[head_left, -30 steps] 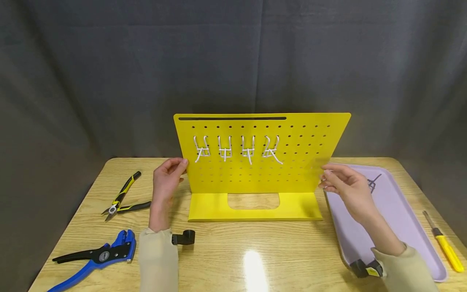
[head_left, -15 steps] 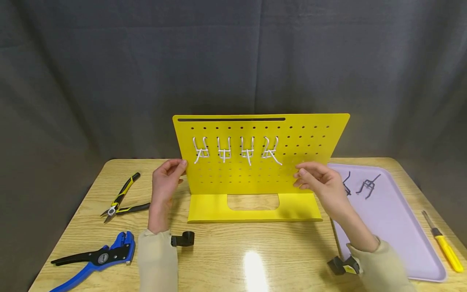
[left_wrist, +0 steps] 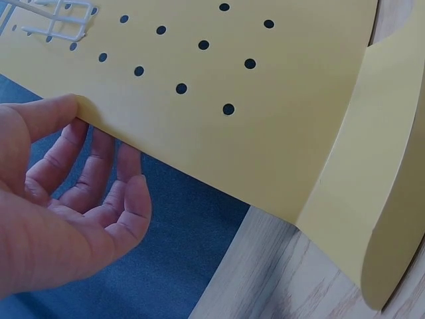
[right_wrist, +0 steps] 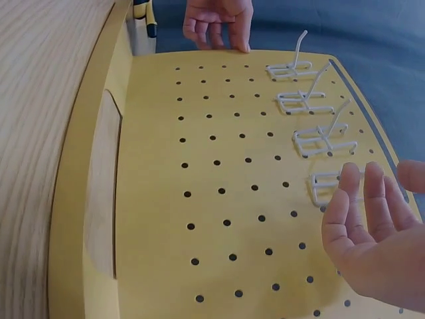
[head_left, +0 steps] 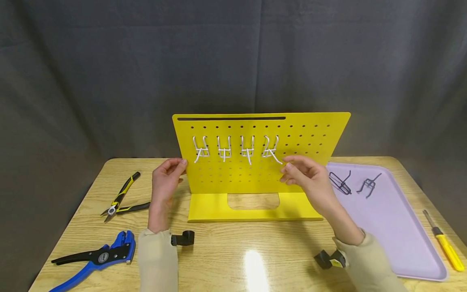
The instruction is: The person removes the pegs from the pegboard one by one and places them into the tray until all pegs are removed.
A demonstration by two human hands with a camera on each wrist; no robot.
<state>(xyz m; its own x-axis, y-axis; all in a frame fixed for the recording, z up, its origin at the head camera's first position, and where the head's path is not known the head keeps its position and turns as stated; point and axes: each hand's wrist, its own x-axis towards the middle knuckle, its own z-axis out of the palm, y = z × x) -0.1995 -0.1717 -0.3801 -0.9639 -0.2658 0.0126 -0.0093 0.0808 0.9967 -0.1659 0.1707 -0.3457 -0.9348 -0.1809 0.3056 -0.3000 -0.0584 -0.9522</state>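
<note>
A yellow pegboard (head_left: 233,178) stands upright on its bent base, with several white wire hooks (head_left: 224,152) in a row across its upper left. My left hand (head_left: 167,178) grips the board's left edge; in the left wrist view its thumb lies on the front and its fingers (left_wrist: 129,163) go behind. In front of the board, by the rightmost white hook (head_left: 270,151), hovers my right hand (head_left: 310,180). The right wrist view shows its fingers loosely bent, thumb apart, holding nothing. Whether a fingertip touches the hook's prong, I cannot tell.
On the right, a lilac tray (head_left: 386,231) holds two dark wire hooks (head_left: 340,183). Beyond it lies a yellow-handled screwdriver (head_left: 446,245). At left are yellow-black cutting pliers (head_left: 118,202) and a blue-black wire stripper (head_left: 106,255). A dark curtain (head_left: 233,61) hangs behind the table.
My right hand has moved left from the board's right edge to beside the rightmost white hook, uncovering the dark hooks in the tray. My left hand stays on the left edge.
</note>
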